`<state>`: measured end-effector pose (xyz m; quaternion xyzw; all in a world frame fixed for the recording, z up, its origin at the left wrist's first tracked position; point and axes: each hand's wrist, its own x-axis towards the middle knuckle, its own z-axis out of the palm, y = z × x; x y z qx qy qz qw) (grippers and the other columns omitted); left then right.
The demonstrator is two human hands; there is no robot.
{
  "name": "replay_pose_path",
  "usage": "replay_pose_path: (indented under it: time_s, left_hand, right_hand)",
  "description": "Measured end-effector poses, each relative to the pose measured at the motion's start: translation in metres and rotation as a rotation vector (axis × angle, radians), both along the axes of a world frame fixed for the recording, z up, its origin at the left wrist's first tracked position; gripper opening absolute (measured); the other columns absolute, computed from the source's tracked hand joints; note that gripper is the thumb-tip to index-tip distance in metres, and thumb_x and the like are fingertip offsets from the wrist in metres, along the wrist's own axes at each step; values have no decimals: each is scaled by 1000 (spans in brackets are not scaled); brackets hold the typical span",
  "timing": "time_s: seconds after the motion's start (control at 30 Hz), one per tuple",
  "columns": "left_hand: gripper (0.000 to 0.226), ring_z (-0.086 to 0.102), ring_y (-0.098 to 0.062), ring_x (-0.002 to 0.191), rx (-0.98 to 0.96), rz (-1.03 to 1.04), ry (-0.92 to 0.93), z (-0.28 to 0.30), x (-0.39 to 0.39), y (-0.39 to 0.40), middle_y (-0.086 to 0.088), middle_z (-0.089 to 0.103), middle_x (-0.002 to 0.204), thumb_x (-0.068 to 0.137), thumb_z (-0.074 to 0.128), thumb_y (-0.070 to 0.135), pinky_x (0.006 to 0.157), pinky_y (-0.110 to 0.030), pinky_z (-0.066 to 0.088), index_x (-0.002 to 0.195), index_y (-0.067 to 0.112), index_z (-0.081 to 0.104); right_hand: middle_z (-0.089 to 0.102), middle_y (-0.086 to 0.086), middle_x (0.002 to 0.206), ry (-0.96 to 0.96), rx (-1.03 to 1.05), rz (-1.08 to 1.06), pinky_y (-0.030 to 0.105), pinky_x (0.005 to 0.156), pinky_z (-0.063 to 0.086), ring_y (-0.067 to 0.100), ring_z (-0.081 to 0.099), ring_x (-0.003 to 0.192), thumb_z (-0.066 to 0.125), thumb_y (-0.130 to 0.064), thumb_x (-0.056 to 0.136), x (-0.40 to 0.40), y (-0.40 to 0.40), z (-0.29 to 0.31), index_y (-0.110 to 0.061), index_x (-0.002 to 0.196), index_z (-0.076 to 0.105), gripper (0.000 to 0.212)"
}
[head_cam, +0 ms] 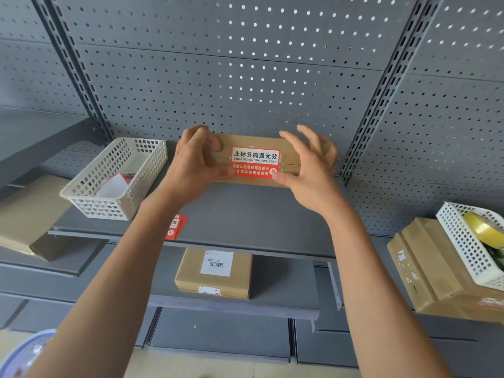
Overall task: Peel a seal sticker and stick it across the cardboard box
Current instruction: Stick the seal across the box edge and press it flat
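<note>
Grey perforated back panels and slotted uprights frame a metal shelf [245,219] where a person reaches up with both bare arms. At the far edge of that shelf, against the panel, sits a cardboard box [253,140], with a red-and-white seal sticker [255,162] lying across the seam between its flaps. The left hand [195,165] is closed around the box's left end, thumb at the sticker's lower left corner and fingers curled over the far edge. The right hand [308,167] has its thumb pressed to the sticker's lower right corner while its fingers spread apart, lifted off the box's right end. To the left on the same shelf stands a white plastic basket [114,178] holding sheets of paper, and a small stack of red stickers [176,226] lies near the front edge beside the left forearm. One level below, a labelled parcel [215,272] rests flat. At far right, a second basket [471,244] with a yellow tape roll [482,227] leans on more cartons [436,271].
</note>
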<state>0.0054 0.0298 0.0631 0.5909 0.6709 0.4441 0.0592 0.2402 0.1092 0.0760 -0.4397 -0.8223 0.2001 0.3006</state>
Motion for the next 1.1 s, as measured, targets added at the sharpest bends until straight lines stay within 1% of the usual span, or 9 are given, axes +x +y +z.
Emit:
replay_pose_path:
  time_s: [0.1,0.2,0.3,0.43,0.67,0.87,0.93,1.0,1.1]
  left_hand:
    - [41,49,-22,103,-24,-14,-78,4,1,-1,7,43,125,62,80,49,90,-39,46,86,38,50]
    - [59,49,-22,103,-15,107,-112,8,17,3,7,44,112,56,76,71,85,-35,47,85,26,49]
    - [72,48,-23,103,40,235,-69,6,34,7,5,43,108,56,80,73,87,-43,49,89,17,47]
    - [74,51,-26,101,50,238,-82,2,32,10,5,43,108,53,77,75,86,-49,50,88,18,45]
    - [60,50,-25,106,38,187,-99,3,25,11,7,41,111,63,83,61,91,-48,48,87,22,45]
    - [49,47,-21,113,25,140,-128,4,22,8,8,44,115,69,73,61,95,-44,46,85,22,46]
    - [45,50,-22,113,35,165,-158,7,24,7,11,46,110,73,70,61,95,-45,47,79,23,46]
    - [47,53,-23,109,55,205,-193,11,28,8,16,46,101,74,68,64,93,-47,48,72,23,45]
    - [47,54,-25,104,99,239,-175,11,33,9,14,45,98,75,69,62,90,-50,48,70,25,42]
  right_hand:
    - [10,-18,163,-16,-23,19,55,121,15,28,-5,151,74,-41,85,2,-1,3,-44,148,38,72]
    - [16,-17,161,0,6,-76,55,117,16,30,-2,150,67,-68,78,-9,-5,2,-45,140,43,70]
    - [22,-12,159,-10,84,-193,58,112,22,35,5,148,62,-77,75,-21,-10,-1,-42,135,47,71]
    - [25,-10,158,-9,104,-203,56,108,28,38,8,147,65,-72,77,-22,-7,-3,-40,135,49,68]
    - [25,-11,157,18,62,-118,55,110,27,34,9,144,65,-58,87,-15,-1,-2,-42,136,50,54]
    - [23,-14,159,42,17,-62,56,115,21,30,8,147,60,-40,96,-8,2,-1,-43,141,48,46]
    - [26,-16,156,72,6,-74,51,113,22,28,9,147,58,-43,96,-10,1,-1,-44,137,51,42]
    - [33,-17,150,100,16,-138,43,104,23,25,13,145,58,-57,91,-16,-2,0,-44,129,56,40]
    - [42,-16,140,118,76,-248,43,95,27,25,23,139,59,-66,85,-27,-6,0,-42,120,60,43]
